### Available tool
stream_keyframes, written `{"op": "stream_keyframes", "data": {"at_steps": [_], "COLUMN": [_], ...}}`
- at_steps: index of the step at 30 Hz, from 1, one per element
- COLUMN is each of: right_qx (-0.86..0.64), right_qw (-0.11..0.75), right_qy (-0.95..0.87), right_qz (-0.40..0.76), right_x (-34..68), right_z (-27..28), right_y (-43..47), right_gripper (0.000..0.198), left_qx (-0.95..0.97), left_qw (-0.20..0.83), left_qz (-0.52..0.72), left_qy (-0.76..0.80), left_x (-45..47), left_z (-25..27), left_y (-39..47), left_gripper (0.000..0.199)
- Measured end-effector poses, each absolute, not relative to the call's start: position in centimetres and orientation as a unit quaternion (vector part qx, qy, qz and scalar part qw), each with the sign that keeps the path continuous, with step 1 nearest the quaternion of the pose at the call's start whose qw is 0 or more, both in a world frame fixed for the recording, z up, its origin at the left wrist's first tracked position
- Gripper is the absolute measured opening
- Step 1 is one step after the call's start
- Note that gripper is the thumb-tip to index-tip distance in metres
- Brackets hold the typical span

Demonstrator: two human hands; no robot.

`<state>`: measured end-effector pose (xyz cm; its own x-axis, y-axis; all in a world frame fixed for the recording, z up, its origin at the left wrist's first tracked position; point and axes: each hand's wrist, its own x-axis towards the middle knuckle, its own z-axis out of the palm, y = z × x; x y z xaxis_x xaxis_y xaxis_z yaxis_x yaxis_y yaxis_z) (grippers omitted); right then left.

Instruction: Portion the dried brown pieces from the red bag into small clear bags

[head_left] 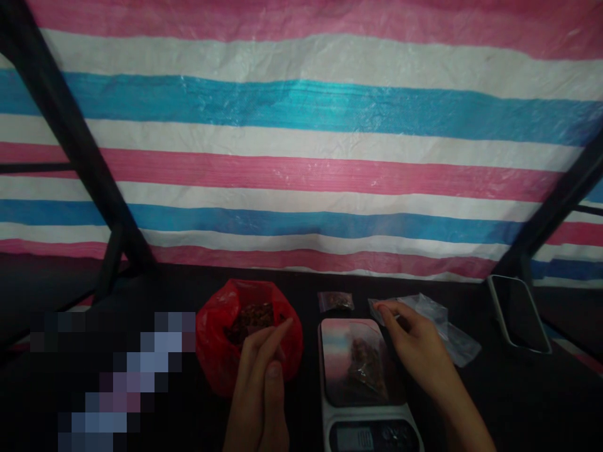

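My left hand (261,376) hovers at the front of an open red plastic bag (221,358) filled with dark brown pieces; its fingers are pressed together, and whether they hold anything is unclear. My right hand (414,351) reaches to a pile of clear small plastic bags (447,326), thumb and forefinger pinching the edge of one. Between the hands stands a small digital scale (360,389) with a shiny platform, on which lies a clear packet of brown pieces (362,364). A filled small packet (335,301) lies behind the scale.
A phone (518,314) lies screen-up at the right on the dark table. A striped pink, white and blue tarp (301,157) hangs behind, crossed by black metal bars (70,132) at left and right. A blurred patch covers the lower left.
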<state>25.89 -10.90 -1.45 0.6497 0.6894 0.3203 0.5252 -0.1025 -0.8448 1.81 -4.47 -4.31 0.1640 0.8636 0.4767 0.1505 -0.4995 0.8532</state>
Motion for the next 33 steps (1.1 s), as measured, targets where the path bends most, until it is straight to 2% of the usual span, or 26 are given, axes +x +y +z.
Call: {"op": "stream_keyframes", "data": {"at_steps": [4,10,21,27,33], "right_qx": [-0.737,-0.760,-0.754,-0.654,-0.585], "right_qw": [0.525,0.470,0.459,0.547,0.662], "right_qy": [-0.420,-0.440,-0.455,-0.470,-0.413], "right_qz": [0.074,0.094,0.118,0.230,0.223], "right_x": [25.9,25.6,24.8,23.2,22.8], "right_z": [-1.8,-1.8,-1.4,1.1,2.0], "right_y": [-10.9,-11.4,-11.8,-12.3,-12.8], "right_gripper": [0.036,0.032,0.023,0.028,0.031], "left_qx": [0.688,0.684,0.697,0.714,0.732], "left_qw": [0.330,0.318,0.322,0.330,0.306], "left_qz": [0.529,0.542,0.533,0.515,0.512], "left_qy": [0.372,0.372,0.356,0.341,0.328], "left_x": [1.0,0.4,1.1,1.6,1.7], "left_z": [-4.4,-4.5,-4.7,-5.0,-5.5], "left_y": [-4.1,-3.7,-3.6,-3.6,-3.5], "left_gripper": [0.048,0.047,0.042,0.041,0.037]}}
